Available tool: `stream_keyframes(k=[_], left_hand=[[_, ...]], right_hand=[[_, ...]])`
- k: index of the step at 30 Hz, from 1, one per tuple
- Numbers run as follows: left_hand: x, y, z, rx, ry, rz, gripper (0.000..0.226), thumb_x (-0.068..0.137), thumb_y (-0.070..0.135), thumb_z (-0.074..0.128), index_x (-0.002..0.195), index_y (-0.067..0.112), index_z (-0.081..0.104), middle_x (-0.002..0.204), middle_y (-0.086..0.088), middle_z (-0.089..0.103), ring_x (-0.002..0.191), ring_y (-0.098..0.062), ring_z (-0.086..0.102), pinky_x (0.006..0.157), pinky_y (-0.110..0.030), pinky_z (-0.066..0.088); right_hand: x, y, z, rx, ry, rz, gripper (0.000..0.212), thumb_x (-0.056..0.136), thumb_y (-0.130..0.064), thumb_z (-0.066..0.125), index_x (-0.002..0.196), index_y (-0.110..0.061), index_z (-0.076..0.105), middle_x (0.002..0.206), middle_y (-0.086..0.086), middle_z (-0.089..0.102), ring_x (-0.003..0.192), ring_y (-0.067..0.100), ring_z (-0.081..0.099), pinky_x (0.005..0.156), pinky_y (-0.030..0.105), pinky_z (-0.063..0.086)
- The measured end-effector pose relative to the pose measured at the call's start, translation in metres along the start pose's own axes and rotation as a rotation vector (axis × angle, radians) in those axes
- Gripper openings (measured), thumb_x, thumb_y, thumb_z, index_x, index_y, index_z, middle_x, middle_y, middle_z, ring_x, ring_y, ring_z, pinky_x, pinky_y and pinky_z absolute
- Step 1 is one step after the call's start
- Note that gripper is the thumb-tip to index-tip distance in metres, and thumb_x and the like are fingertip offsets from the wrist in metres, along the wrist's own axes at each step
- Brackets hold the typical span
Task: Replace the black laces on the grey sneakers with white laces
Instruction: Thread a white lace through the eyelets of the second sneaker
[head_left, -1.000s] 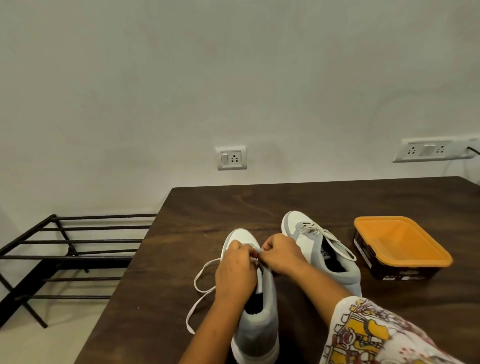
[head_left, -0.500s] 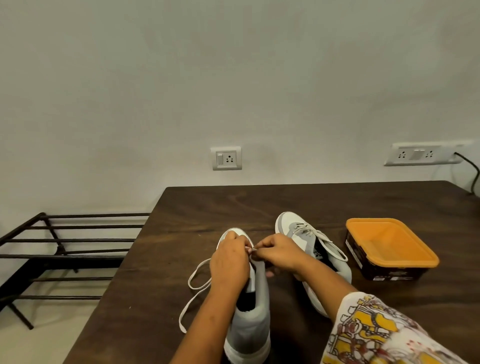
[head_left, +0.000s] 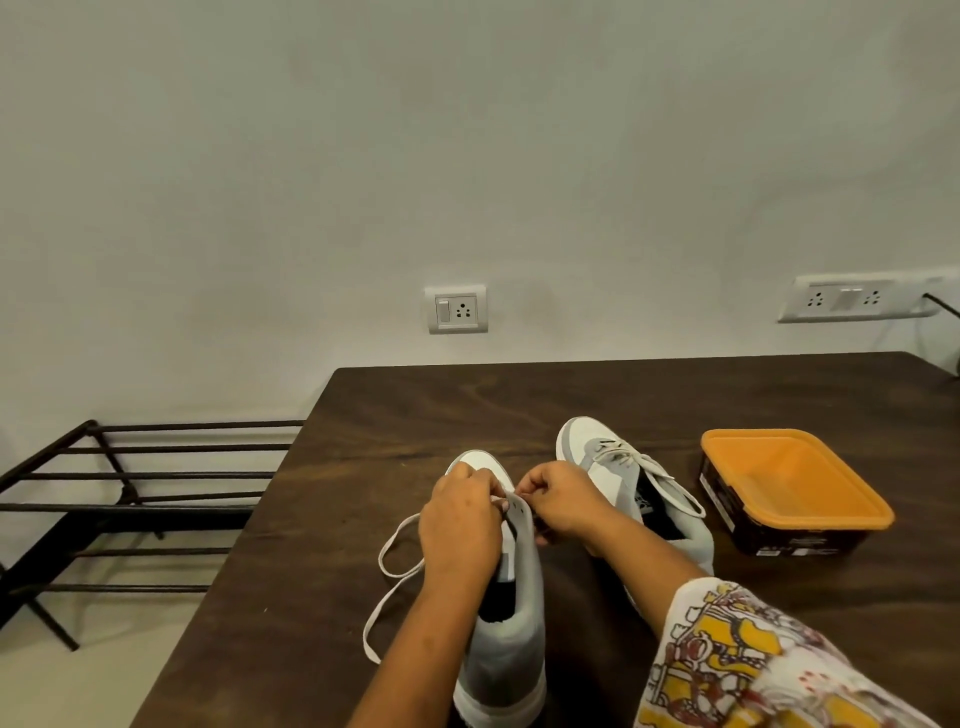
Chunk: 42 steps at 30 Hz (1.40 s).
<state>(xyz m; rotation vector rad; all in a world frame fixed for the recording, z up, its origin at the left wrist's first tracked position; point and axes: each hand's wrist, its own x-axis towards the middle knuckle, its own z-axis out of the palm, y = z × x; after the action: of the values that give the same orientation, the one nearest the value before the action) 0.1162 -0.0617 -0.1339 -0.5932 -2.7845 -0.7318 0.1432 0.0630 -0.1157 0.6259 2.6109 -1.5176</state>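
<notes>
Left hand (head_left: 460, 525) and right hand (head_left: 563, 501), fingers curled, pinch the lace (head_left: 395, 571) over the sneaker (head_left: 506, 654)'s eyelets; a tub (head_left: 789, 488) sits well right of the sneaker.

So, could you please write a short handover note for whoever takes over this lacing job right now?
Left hand and right hand both pinch the white lace at the front eyelets of the near sneaker; its loose length trails left on the table.
Done: far sneaker already carries a white lace; no black lace in view.
To do: finish threading the near sneaker; the hands hide how far it has got.
Orange-topped tub stands to the right.
</notes>
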Motion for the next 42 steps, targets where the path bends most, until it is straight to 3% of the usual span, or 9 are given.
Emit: stream_keyframes(k=[4,9,13,18,21,26,31,35,42], left_hand=[[-0.004,0.002,-0.001,0.05,0.054,0.009,0.012,0.093,0.026,0.048,0.101,0.026,0.057,0.104,0.008,0.053,0.099,-0.013,0.05,0.074,-0.026,0.035],[-0.005,0.003,-0.003,0.04,0.107,-0.053,0.014,0.092,0.025,0.052,0.105,0.029,0.053,0.107,0.01,0.055,0.101,-0.013,0.048,0.076,-0.026,0.033],[-0.005,0.003,-0.005,0.036,0.119,-0.134,0.029,0.087,0.028,0.06,0.112,0.03,0.046,0.113,0.01,0.053,0.107,-0.014,0.048,0.084,-0.029,0.039],[-0.008,-0.002,-0.012,-0.022,0.006,-0.301,0.06,0.079,0.045,0.067,0.126,0.025,0.035,0.129,0.0,0.042,0.12,-0.024,0.039,0.092,-0.037,0.04],[-0.008,-0.009,-0.013,-0.135,-0.074,-0.38,0.07,0.077,0.044,0.068,0.132,0.021,0.032,0.133,-0.005,0.042,0.124,-0.029,0.039,0.095,-0.041,0.04],[-0.007,-0.013,-0.012,-0.26,-0.142,-0.375,0.049,0.081,0.029,0.064,0.121,0.019,0.037,0.119,-0.006,0.057,0.106,-0.027,0.056,0.081,-0.035,0.046],[-0.007,-0.013,-0.01,-0.246,-0.125,-0.351,0.038,0.085,0.026,0.06,0.118,0.02,0.042,0.118,-0.004,0.055,0.102,-0.026,0.057,0.078,-0.036,0.046],[-0.007,-0.012,-0.01,-0.221,-0.14,-0.324,0.018,0.09,0.027,0.054,0.108,0.023,0.052,0.114,-0.003,0.057,0.099,-0.023,0.056,0.076,-0.033,0.044],[-0.008,-0.011,-0.015,-0.219,-0.067,-0.276,0.011,0.091,0.025,0.054,0.1,0.029,0.06,0.105,0.002,0.064,0.095,-0.022,0.059,0.076,-0.034,0.049]], right_hand=[[-0.002,-0.006,-0.004,0.131,0.14,0.067,0.025,0.094,0.002,0.035,0.083,-0.011,0.054,0.087,0.013,0.06,0.057,0.02,0.06,0.053,0.033,0.054],[-0.004,-0.023,-0.041,1.227,0.619,0.069,0.019,0.101,-0.002,0.025,0.106,-0.007,0.043,0.109,0.017,0.057,0.088,0.033,0.067,0.085,0.041,0.056],[-0.022,-0.031,-0.052,0.536,1.009,-0.423,0.017,0.102,-0.012,0.034,0.11,-0.014,0.049,0.109,-0.002,0.059,0.105,0.019,0.059,0.078,0.023,0.044],[-0.004,-0.012,-0.017,-0.375,0.161,-0.348,0.022,0.097,-0.015,0.048,0.116,-0.012,0.058,0.112,0.009,0.065,0.106,0.024,0.059,0.087,0.032,0.047],[0.002,-0.004,-0.002,-0.609,-0.049,-0.236,0.025,0.098,-0.02,0.045,0.104,-0.008,0.067,0.109,0.013,0.067,0.101,0.028,0.06,0.083,0.031,0.046],[0.004,0.0,-0.01,-0.364,-0.044,-0.222,0.024,0.101,-0.019,0.037,0.084,-0.013,0.053,0.089,0.005,0.059,0.084,0.02,0.054,0.073,0.028,0.039],[0.0,-0.006,-0.028,0.364,0.395,-0.178,0.032,0.104,-0.02,0.03,0.081,-0.018,0.052,0.085,0.006,0.06,0.078,0.019,0.056,0.076,0.034,0.046],[-0.005,-0.014,-0.024,0.72,0.374,-0.158,0.032,0.104,-0.018,0.03,0.08,-0.016,0.051,0.084,0.005,0.06,0.084,0.016,0.062,0.081,0.035,0.054],[-0.008,-0.007,-0.031,-0.095,0.325,-0.209,0.025,0.099,-0.028,0.047,0.091,-0.009,0.061,0.081,0.003,0.061,0.074,0.014,0.056,0.067,0.027,0.046]])
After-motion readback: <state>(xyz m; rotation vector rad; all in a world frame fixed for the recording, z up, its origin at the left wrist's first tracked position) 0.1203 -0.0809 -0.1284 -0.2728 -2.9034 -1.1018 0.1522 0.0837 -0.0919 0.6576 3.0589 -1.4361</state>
